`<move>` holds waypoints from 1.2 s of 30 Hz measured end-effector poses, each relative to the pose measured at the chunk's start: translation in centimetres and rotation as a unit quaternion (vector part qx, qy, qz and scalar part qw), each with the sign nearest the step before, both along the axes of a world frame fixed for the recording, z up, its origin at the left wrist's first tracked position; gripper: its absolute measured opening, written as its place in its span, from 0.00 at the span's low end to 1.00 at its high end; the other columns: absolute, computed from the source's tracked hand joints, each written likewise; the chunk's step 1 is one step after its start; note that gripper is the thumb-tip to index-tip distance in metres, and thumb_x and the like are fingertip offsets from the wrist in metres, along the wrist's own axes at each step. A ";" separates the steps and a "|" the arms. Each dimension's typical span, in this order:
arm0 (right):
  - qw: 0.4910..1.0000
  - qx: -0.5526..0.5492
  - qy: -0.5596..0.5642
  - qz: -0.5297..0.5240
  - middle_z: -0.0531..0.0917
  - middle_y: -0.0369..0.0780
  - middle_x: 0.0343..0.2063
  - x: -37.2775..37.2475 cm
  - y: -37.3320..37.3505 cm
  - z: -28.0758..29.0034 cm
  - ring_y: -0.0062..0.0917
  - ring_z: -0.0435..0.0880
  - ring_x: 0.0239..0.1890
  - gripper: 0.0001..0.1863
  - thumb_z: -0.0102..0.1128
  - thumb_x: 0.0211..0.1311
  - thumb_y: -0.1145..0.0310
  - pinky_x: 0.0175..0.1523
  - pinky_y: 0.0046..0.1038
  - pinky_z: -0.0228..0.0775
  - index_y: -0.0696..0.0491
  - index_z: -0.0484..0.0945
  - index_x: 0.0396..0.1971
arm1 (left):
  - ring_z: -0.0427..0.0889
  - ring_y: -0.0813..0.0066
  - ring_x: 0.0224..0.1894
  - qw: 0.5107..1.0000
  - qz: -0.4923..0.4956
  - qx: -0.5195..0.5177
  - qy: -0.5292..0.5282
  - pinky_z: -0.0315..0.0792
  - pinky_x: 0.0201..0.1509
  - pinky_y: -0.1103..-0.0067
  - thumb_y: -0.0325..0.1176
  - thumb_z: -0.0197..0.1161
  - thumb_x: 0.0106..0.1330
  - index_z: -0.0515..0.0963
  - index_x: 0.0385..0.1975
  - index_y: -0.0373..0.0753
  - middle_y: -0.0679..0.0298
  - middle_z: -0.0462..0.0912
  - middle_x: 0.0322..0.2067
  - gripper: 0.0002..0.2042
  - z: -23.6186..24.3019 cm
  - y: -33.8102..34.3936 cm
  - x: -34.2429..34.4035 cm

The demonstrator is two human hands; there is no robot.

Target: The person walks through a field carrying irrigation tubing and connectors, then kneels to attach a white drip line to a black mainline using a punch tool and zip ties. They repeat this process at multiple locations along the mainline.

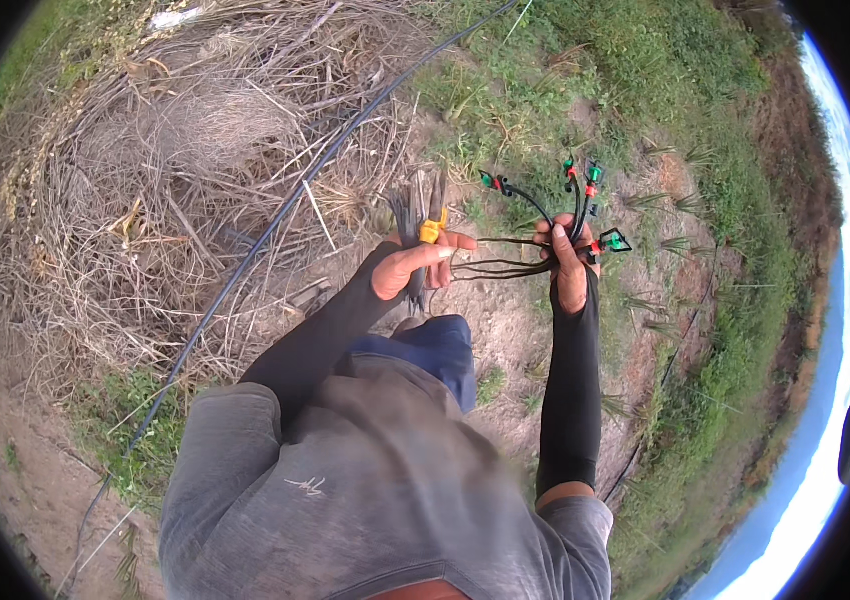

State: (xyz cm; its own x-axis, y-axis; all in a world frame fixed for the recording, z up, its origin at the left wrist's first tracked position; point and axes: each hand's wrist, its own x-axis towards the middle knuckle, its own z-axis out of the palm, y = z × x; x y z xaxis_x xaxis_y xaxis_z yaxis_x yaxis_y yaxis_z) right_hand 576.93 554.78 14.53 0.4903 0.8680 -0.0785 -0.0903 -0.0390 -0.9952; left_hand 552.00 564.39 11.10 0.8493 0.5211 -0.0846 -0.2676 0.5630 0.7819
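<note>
My right hand [570, 265] is closed around several thin black tubes [515, 268] fitted with small green and red micro-sprinkler heads [593, 178], which fan out beyond the fingers. The tubes' other ends stretch left toward the fingertips of my left hand [420, 265]. A bundle of grey strips [407, 215] passes through the left hand and sticks out on both sides of it. Just above the left index finger sits a yellow plastic piece [432, 231]; its exact kind is unclear. Whether the left fingertips grip the tube ends cannot be made out.
A long black hose [280, 215] runs diagonally over a heap of dry stalks [185, 140] on the left. Green weeds [585, 60] grow ahead and to the right. Another dark line [680, 350] lies along the ground at right.
</note>
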 end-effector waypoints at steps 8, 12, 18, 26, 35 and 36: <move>0.995 0.019 -0.027 0.096 0.77 0.34 0.34 4.3 8.1 -6.3 0.14 0.72 0.34 0.06 0.55 0.65 0.68 0.41 0.20 0.64 0.53 0.70 0.37 | 0.76 0.80 0.27 0.981 0.192 -0.022 -0.019 0.68 0.33 0.83 0.38 0.52 0.66 0.76 0.43 0.32 0.64 0.79 0.26 0.15 -1.5 5.5 14.7; 0.991 0.045 -0.017 0.128 0.78 0.35 0.36 10.5 12.3 -6.8 0.17 0.70 0.35 0.07 0.51 0.67 0.64 0.45 0.23 0.62 0.52 0.69 0.37 | 0.77 0.77 0.28 0.956 0.287 0.030 0.048 0.69 0.36 0.81 0.37 0.54 0.65 0.76 0.35 0.33 0.61 0.79 0.26 0.12 -1.9 8.2 20.8; 0.978 0.064 0.165 0.113 0.80 0.44 0.39 23.9 14.6 -2.6 0.26 0.79 0.35 0.12 0.48 0.68 0.61 0.46 0.27 0.71 0.53 0.66 0.44 | 0.77 0.76 0.27 0.914 0.390 0.028 0.113 0.69 0.32 0.80 0.33 0.56 0.63 0.73 0.28 0.35 0.59 0.77 0.32 0.08 -1.2 12.1 26.5; 0.971 0.223 0.057 0.061 0.74 0.38 0.34 45.5 13.7 11.5 0.16 0.66 0.26 0.11 0.46 0.69 0.60 0.32 0.18 0.58 0.49 0.68 0.46 | 0.78 0.78 0.26 0.840 0.478 0.117 0.227 0.69 0.30 0.83 0.35 0.57 0.63 0.75 0.31 0.33 0.60 0.79 0.26 0.10 -0.8 17.6 25.1; 0.982 0.107 -0.103 -0.114 0.71 0.38 0.36 53.5 13.2 12.3 0.25 0.71 0.38 0.17 0.49 0.68 0.57 0.41 0.25 0.65 0.53 0.66 0.48 | 0.77 0.76 0.17 0.792 0.540 0.046 0.281 0.70 0.22 0.81 0.35 0.64 0.56 0.76 0.27 0.32 0.59 0.79 0.16 0.11 -12.9 23.3 22.1; 0.982 0.084 -0.102 -0.134 0.72 0.37 0.36 54.1 12.8 12.6 0.25 0.72 0.39 0.18 0.49 0.68 0.58 0.43 0.24 0.66 0.54 0.66 0.49 | 0.77 0.75 0.17 0.793 0.536 0.039 0.285 0.70 0.22 0.81 0.35 0.64 0.56 0.76 0.28 0.31 0.59 0.79 0.17 0.11 -14.1 24.2 22.1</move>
State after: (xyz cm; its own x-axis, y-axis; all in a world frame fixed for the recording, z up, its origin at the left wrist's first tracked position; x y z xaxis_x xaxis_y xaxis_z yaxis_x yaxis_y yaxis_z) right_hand 631.07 567.56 27.17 0.6935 0.6980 0.1784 0.1262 0.1260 -0.9840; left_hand 574.11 588.58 -2.98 -0.2511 0.9409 -0.2274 -0.1502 0.1942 0.9694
